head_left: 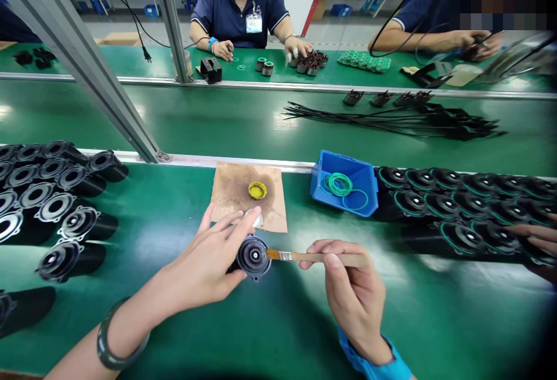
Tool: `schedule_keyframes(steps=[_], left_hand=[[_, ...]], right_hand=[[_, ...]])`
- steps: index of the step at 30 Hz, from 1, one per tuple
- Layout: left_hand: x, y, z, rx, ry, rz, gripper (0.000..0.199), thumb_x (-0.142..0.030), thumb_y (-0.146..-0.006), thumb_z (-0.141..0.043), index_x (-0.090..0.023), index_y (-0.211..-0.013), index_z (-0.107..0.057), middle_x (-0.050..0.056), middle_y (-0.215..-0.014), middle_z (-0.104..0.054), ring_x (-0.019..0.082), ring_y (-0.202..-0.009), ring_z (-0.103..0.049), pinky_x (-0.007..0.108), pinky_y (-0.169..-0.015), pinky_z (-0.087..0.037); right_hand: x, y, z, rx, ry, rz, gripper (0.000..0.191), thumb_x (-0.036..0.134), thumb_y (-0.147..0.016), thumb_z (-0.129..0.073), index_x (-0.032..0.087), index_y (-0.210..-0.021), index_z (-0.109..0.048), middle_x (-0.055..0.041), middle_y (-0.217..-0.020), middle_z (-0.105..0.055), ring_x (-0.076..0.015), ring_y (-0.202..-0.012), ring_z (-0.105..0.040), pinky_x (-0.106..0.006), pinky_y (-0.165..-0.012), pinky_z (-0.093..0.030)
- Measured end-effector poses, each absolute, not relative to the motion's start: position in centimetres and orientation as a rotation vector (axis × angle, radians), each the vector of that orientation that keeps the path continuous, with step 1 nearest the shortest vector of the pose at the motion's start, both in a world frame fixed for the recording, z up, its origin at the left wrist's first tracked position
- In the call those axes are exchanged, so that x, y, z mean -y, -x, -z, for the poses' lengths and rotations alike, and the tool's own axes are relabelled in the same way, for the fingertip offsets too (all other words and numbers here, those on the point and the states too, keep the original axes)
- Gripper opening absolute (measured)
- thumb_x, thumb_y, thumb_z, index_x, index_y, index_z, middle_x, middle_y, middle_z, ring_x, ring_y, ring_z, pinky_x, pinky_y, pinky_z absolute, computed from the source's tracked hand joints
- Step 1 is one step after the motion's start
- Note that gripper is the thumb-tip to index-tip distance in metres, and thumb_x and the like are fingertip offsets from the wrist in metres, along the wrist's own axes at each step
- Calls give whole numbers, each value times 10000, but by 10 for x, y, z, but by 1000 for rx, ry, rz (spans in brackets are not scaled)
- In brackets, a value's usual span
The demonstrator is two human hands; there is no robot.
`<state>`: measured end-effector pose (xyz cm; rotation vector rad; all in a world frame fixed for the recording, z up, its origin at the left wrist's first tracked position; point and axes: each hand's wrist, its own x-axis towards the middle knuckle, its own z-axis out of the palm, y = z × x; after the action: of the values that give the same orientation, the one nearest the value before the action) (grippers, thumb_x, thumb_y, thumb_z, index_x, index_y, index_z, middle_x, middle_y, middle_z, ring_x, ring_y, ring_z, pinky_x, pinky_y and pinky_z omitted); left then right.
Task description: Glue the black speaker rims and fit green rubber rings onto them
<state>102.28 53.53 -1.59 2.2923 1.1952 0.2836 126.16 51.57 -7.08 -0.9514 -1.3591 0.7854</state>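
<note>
The brush [297, 256] has a matt wooden handle and shiny metal ferrule [285, 256]; the housing [253, 257] has a dull metallic sheen. The counter [195, 336] is smooth and glossy, the bin [346, 164] smooth plastic, the card [228, 194] matt, the post [85, 58] satin metal.

Black cables [348, 116] bunched along the green middle surface [217, 113]. Plug [147, 54] dangling near metal post [170, 20]. Beyond, a person [235, 20] in navy shirt, white badge [254, 24] at chest.
</note>
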Motion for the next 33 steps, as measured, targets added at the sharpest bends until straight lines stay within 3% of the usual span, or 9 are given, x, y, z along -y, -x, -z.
schedule_keyframes(steps=[5, 10, 20, 27, 33], left_hand=[[-530, -1027, 17, -1263, -2332, -277, 941, -183, -838, -631, -217, -1532, 4, 112, -1370, -572, 259, -1421, -315, 654, -1175, -5], [-522, -1033, 19, -1336, -2396, -298, 906, -234, -859, -624, -184, -1534, -22, 123, -1348, -597, 295, -1414, -314, 701, -1144, 37], [-516, -1035, 22, -1415, -2467, -338, 848, -287, -871, -607, -164, -1532, -90, 124, -1297, -617, 321, -1347, -387, 705, -1135, 35], [-513, -1039, 22, -1501, -2532, -315, 882, -375, -850, -649, -138, -1526, -134, 130, -1159, -647, 350, -1284, -434, 735, -1110, 42], [-513, -1032, 15, -1411, -2488, -273, 858, -182, -833, -553, -176, -1537, -60, 133, -1239, -609, 342, -1328, -389, 753, -1101, 10]], right_hand=[[-510, -1262, 72, 1385, 967, -761, 128, 115, -960, -489, 195, -958, -589, -15, -889, -600, -121, -660, -674, -286, -619, -598], [-502, -1264, 76, 1398, 968, -682, 142, 81, -934, -508, 191, -951, -595, -16, -858, -577, -156, -786, -672, -303, -638, -613], [-492, -1264, 78, 1430, 957, -643, 161, 56, -919, -508, 186, -977, -584, -17, -813, -619, -159, -779, -678, -296, -643, -609], [-485, -1265, 79, 1461, 979, -609, 166, 52, -905, -528, 187, -981, -590, -26, -825, -659, -179, -769, -695, -328, -651, -606], [-484, -1263, 76, 1469, 959, -601, 193, 35, -888, -549, 190, -992, -597, -32, -853, -641, -179, -770, -694, -326, -609, -627]])
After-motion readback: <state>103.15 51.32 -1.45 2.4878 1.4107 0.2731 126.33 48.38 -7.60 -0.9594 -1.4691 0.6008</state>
